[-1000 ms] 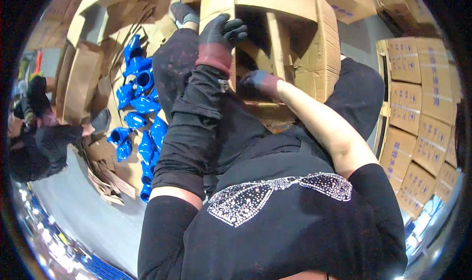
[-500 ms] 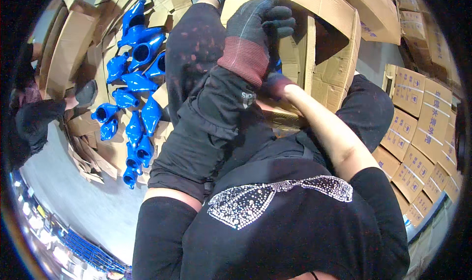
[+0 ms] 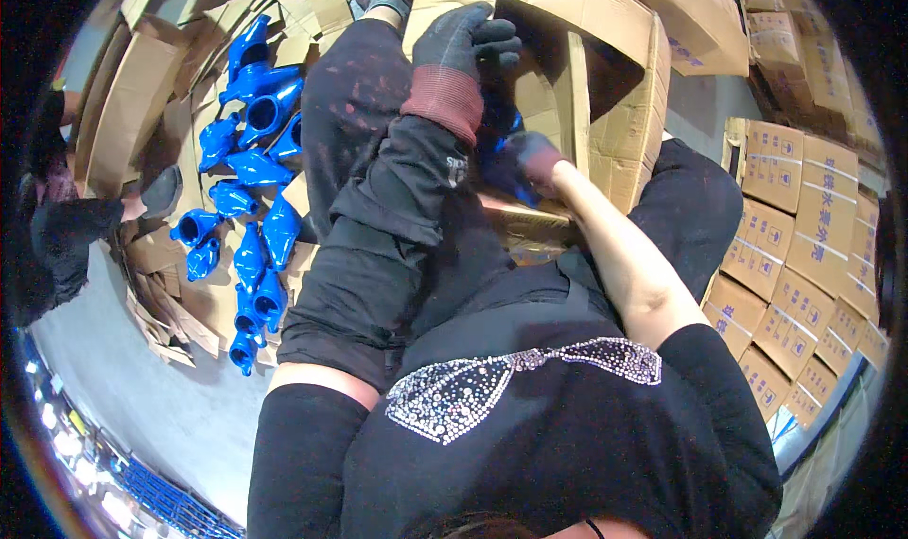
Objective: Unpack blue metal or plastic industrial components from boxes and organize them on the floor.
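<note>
My left hand (image 3: 461, 43), in a dark glove with a maroon cuff, is raised over the near left side of an open cardboard box (image 3: 619, 147). Its fingers are bent and point right; whatever lies under the palm is hidden. Lower down, at the box's near side, my right hand (image 3: 532, 158) wears a similar glove and is closed against a shaded, glossy blue casting (image 3: 522, 195). Most of that casting is in shadow or behind the hand. To the left of my leg, several blue hollow castings (image 3: 257, 168) lie grouped on flattened cardboard.
Packed cartons (image 3: 799, 217) are stacked on the right, and more boxes (image 3: 676, 19) stand beyond the open one. Torn cardboard sheets (image 3: 142, 95) lie at the far left. Another person's dark-clothed leg (image 3: 71, 246) shows at the left edge. Grey floor (image 3: 123, 340) runs below the cardboard.
My left hand has shifted slightly left and down. More of the blue casting shows between my hands. The whole view has moved a little.
</note>
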Motion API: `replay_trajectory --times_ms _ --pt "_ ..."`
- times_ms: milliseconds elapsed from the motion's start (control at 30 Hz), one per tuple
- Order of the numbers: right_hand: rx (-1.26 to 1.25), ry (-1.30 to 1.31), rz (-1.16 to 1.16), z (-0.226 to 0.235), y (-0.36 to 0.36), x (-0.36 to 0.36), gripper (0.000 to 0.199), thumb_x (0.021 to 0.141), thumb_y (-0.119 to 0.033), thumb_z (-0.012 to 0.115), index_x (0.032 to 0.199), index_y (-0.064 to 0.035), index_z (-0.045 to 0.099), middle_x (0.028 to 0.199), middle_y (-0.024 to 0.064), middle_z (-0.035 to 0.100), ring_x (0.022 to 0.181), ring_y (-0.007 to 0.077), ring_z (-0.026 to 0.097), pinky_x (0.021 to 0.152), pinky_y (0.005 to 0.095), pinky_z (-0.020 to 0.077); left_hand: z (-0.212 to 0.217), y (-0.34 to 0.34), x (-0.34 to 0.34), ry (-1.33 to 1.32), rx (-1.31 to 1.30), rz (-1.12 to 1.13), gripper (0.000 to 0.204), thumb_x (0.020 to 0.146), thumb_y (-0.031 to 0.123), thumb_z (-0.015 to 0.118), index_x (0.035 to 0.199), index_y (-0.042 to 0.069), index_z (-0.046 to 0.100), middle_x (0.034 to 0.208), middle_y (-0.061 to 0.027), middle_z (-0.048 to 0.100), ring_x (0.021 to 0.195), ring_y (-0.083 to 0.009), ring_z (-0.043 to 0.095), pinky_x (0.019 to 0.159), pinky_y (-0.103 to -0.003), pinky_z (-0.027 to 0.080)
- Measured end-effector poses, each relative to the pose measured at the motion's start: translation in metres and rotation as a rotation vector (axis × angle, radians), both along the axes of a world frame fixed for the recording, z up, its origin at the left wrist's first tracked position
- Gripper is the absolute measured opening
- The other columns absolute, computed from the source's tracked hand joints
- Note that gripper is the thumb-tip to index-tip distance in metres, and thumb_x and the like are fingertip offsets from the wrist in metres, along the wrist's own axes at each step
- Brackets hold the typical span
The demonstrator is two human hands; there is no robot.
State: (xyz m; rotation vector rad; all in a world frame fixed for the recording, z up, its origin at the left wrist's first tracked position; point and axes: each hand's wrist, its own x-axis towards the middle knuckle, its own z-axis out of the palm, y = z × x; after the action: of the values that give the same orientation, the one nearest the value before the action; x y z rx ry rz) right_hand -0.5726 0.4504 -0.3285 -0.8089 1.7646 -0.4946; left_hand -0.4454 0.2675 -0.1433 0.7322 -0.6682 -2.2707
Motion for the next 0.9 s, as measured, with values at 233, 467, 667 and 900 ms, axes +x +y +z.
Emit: replay_trajectory --times_ms 233,467,667,900 --pt "-0.36 -0.047 -0.165 0.206 -0.01 -0.009 0.035 0.084 -0.034 0.061 0.101 -0.0035 0.062 0.083 0.0025 0.06 0.069 0.0111 0.055 0.057 0.0241 0.0457 -0.007 0.008 0.0 -0.156 -0.232 0.031 0.033 0.091 0.023 0.051 0.117 0.003 0.051 0.105 -0.0153 0.06 0.097 -0.027 0.06 0.079 -0.038 0.051" --pt "-0.542 0.0 -0.268 0.275 0.005 -0.002 0.021 0.089 -0.022 0.051 0.097 -0.0061 0.062 0.091 0.0022 0.06 0.072 0.0099 0.057 0.058 0.0234 0.0483 0.006 0.052 -0.008 0.033 -0.191 -0.52 0.053 0.088 0.045 0.054 0.125 0.007 0.047 0.114 -0.0113 0.058 0.101 -0.0231 0.058 0.089 -0.039 0.047" --pt "-0.744 -0.064 -0.174 0.28 0.006 0.0 0.031 0.089 -0.02 0.055 0.117 -0.0051 0.055 0.108 0.0052 0.058 0.086 0.0119 0.059 0.068 0.0239 0.0509 0.005 0.066 -0.002 0.29 0.353 -0.559 0.055 0.087 0.045 0.055 0.125 0.006 0.044 0.116 -0.0163 0.056 0.102 -0.0298 0.058 0.092 -0.045 0.046" --pt "-0.508 -0.216 -0.394 0.298 -0.007 0.018 0.036 0.089 -0.018 0.056 0.12 -0.002 0.053 0.106 0.0057 0.059 0.09 0.014 0.058 0.079 0.0265 0.0495 0.012 0.069 0.004 0.442 0.71 -0.537 0.056 0.086 0.051 0.051 0.125 0.01 0.045 0.115 -0.0143 0.057 0.1 -0.0335 0.057 0.086 -0.05 0.047"
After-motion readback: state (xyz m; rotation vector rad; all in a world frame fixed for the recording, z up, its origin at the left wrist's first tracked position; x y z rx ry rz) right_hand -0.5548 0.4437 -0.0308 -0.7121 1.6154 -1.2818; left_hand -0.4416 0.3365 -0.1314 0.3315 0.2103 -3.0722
